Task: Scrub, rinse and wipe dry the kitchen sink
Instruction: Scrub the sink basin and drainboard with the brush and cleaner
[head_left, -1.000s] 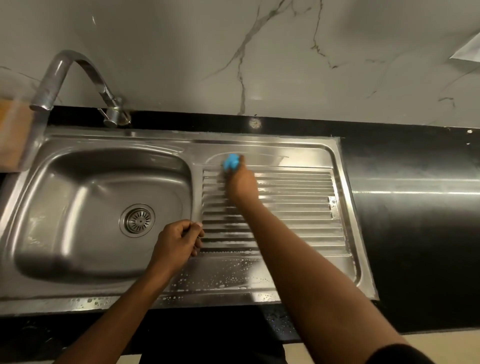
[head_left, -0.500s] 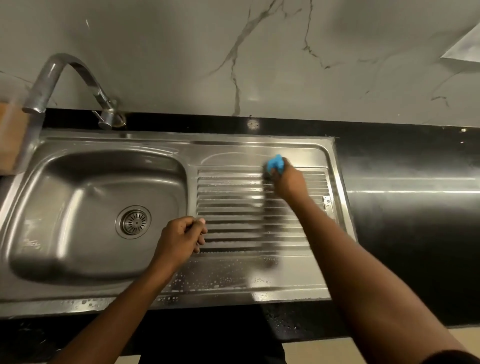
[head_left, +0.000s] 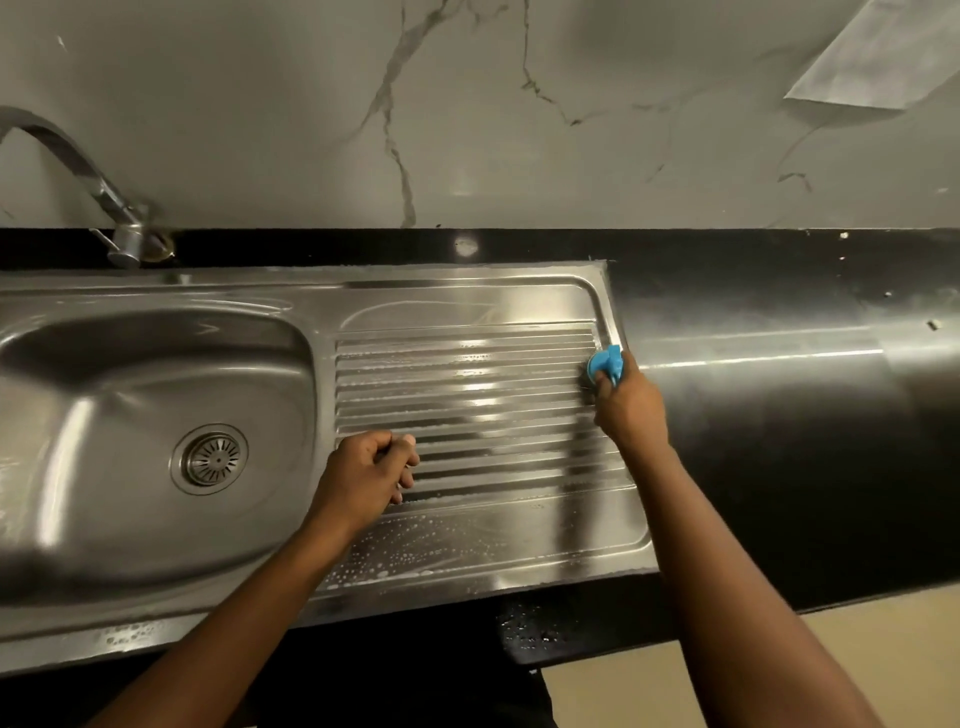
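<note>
A stainless steel sink (head_left: 467, 291) fills the left and middle of the head view, with a bowl and round drain (head_left: 210, 459) on the left and a ribbed drainboard (head_left: 467, 384) on the right. My right hand (head_left: 631, 410) grips a blue scrubber (head_left: 605, 364) and presses it on the drainboard's far right edge. Over the drainboard's left ribs my left hand (head_left: 371, 475) rests with curled fingers and holds nothing. Soap suds lie on the flat front strip of the drainboard.
A curved metal tap (head_left: 111, 213) stands at the back left. A black countertop (head_left: 779, 415) runs on to the right of the sink, with a marble-pattern wall (head_left: 467, 114) behind. Droplets sit on the counter's front edge.
My right hand has swept the blue scrubber rightward along the upper ribs, from the drainboard's left part to its right edge. The left hand stayed in place.
</note>
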